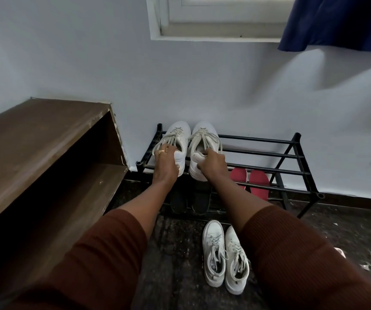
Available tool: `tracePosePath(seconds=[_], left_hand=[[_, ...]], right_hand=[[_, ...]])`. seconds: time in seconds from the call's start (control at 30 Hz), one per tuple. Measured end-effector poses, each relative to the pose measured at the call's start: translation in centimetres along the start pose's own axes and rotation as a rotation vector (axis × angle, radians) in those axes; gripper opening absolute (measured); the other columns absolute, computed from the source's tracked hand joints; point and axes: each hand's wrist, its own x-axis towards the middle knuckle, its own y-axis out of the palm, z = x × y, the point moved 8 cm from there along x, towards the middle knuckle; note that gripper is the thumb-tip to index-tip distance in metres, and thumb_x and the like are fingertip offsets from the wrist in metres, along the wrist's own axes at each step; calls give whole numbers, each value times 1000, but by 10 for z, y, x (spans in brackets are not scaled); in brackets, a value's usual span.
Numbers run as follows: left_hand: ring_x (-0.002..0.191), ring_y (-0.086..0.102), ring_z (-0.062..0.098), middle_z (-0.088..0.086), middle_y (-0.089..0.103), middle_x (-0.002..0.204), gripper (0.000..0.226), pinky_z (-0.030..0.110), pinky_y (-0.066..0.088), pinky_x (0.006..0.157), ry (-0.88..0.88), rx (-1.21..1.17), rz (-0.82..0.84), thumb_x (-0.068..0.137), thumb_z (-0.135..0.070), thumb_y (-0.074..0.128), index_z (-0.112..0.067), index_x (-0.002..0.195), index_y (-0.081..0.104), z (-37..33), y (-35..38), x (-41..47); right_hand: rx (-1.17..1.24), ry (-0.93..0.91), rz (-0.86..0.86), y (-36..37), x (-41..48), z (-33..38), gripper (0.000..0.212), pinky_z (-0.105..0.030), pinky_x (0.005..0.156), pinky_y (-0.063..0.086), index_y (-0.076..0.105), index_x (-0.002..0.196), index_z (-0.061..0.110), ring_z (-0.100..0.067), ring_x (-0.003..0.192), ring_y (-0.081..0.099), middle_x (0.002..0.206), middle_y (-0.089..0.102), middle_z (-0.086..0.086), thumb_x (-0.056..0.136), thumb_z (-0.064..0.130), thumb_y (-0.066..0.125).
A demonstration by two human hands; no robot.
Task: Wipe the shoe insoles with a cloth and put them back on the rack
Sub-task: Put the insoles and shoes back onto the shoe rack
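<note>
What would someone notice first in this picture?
The left hand and the right hand grip a pair of white lace-up sneakers on the top tier of the black metal-bar shoe rack. A second white sneaker pair stands on the dark floor in front, and two red flat insoles lie on the rack's lower tier.

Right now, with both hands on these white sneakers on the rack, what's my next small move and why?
Probably lift the pair off toward you: left hand holds the left white lace-up sneaker, right hand grips the heel of the right white lace-up sneaker, both resting on top of the black metal rack.
</note>
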Motion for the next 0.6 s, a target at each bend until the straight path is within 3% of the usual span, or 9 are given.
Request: tracePosePath(seconds=[0.17, 0.3, 0.43, 0.6], left_hand=[[139, 27, 28, 8, 6, 156, 69, 33, 42, 104, -15, -46, -96, 82, 13, 51, -17, 142, 32, -10, 0, -44], [124, 46, 32, 13, 14, 153, 58, 36, 47, 96, -43, -95, -80, 87, 5, 48, -13, 141, 35, -17, 30, -102], [125, 44, 34, 17, 28, 146, 59, 34, 39, 101, -117, -191, 14, 79, 12, 48, -9, 134, 48, -22, 87, -172], [135, 32, 34, 15, 16, 153, 57, 33, 30, 109, -254, -168, 274, 81, 5, 51, -17, 134, 51, -5, 152, -246]], right_hand=[[31, -124, -57, -14, -34, -11, 54, -38, 76, 49, 39, 134, 20, -37, 94, 59, 102, 62, -21, 84, 13, 56], [96, -73, -113, -18, -80, -57, 50, -38, 77, 47, 40, 136, 19, -34, 96, 60, 103, 66, -16, 88, 14, 56], [61, 67, -108, 2, -124, -127, 44, -38, 79, 47, 47, 131, 18, -35, 99, 59, 108, 65, -16, 88, 14, 55], [-53, 241, 1, 46, -167, -213, 37, -37, 85, 43, 54, 124, 12, -34, 108, 55, 116, 60, -16, 87, 11, 52]])
